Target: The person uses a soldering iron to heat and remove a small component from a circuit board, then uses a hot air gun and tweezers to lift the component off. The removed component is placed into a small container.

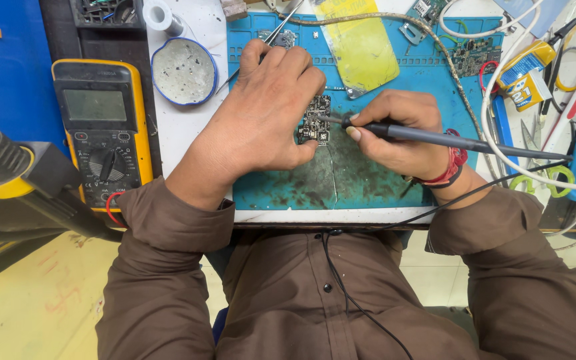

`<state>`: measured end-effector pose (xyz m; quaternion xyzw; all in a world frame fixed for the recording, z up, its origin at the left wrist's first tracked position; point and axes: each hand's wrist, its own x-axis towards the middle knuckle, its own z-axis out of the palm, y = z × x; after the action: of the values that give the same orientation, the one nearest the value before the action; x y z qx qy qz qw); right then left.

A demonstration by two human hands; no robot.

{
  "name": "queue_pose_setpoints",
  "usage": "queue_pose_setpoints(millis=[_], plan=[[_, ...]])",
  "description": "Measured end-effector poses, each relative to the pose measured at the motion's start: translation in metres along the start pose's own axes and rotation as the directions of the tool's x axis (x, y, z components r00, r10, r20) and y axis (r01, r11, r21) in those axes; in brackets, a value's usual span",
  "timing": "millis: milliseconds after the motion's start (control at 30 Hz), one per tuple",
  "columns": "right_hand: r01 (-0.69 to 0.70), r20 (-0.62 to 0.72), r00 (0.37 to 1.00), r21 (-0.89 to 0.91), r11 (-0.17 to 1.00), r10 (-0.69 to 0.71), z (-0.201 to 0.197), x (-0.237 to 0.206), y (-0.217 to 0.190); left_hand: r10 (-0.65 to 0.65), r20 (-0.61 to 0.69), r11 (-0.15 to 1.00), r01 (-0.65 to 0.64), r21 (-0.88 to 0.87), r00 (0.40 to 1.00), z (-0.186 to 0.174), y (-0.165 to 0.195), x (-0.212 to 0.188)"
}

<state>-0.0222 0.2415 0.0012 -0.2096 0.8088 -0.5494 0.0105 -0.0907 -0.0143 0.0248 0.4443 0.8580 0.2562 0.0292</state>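
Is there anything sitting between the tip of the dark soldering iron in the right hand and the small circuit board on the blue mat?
Nothing visible. The right hand holds the dark soldering iron with its tip right at the small dark circuit board, which the left hand steadies on the blue work mat.

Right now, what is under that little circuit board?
The small circuit board lies on a blue work mat, stained dark green around it. The left hand covers its left edge, so that part of the mat is hidden. The right hand holds a soldering iron on it.
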Motion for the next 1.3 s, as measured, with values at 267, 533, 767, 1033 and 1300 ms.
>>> queue_pose_setpoints(millis=[267, 533, 767, 1033, 1300], plan=[[0.033, 0.013, 0.999, -0.031, 0.999, -0.032, -0.0001, 0.0015, 0.0010, 0.002, -0.002, 1.000, -0.002, -0.001, 1.000, 0.0001, -0.0004, 0.0001], [0.036, 0.024, 0.999, -0.015, 0.999, -0.036, -0.0005, 0.0016, 0.0010, -0.001, 0.001, 1.000, 0.001, -0.004, 1.000, 0.0008, -0.0012, 0.0009], [0.040, 0.022, 0.999, -0.024, 0.999, -0.039, 0.0001, 0.0019, 0.0000, -0.009, 0.003, 1.000, 0.009, -0.005, 1.000, 0.0005, -0.0005, 0.0000], [0.048, 0.029, 0.998, -0.022, 0.999, -0.047, 0.0000, 0.0030, -0.0002, -0.005, -0.008, 1.000, 0.004, -0.003, 1.000, 0.0006, -0.0005, 0.0001], [0.055, 0.034, 0.998, -0.029, 0.998, -0.054, -0.0002, 0.0026, 0.0004, -0.001, -0.008, 0.999, 0.001, -0.043, 1.000, -0.0020, -0.0006, -0.0012]])
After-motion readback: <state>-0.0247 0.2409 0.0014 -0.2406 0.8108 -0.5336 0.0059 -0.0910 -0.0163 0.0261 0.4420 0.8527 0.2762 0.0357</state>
